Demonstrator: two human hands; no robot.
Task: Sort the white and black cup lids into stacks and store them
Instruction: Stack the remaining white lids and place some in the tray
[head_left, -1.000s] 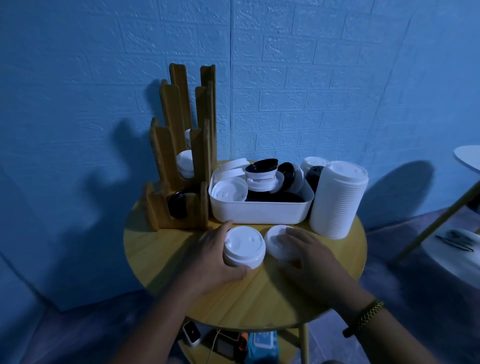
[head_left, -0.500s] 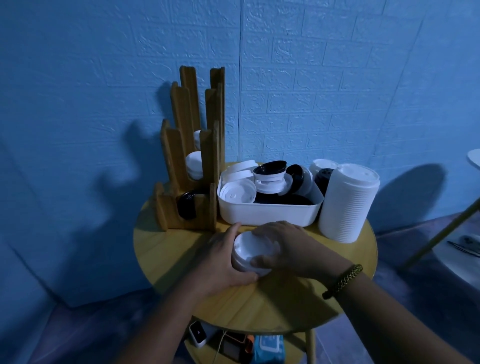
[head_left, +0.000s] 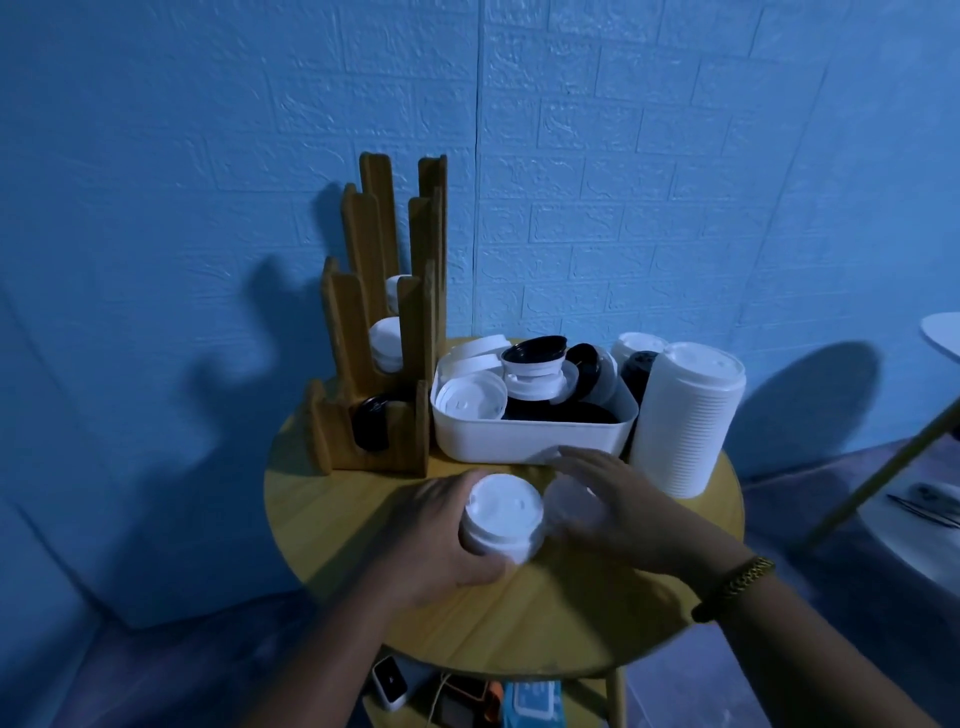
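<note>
Your left hand (head_left: 441, 545) grips white lid stack (head_left: 501, 514) on counter (head_left: 571, 629). Loose white lid (head_left: 569, 506) sits just right of it, under your right hand (head_left: 623, 504). Too blurry, can't tell its grip.

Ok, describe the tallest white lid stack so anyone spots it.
On the round wooden table, look right of the white rectangular plastic tub. The ribbed column of white plastic lids there towers over the tub, unlike the short stack in the left hand.
</note>
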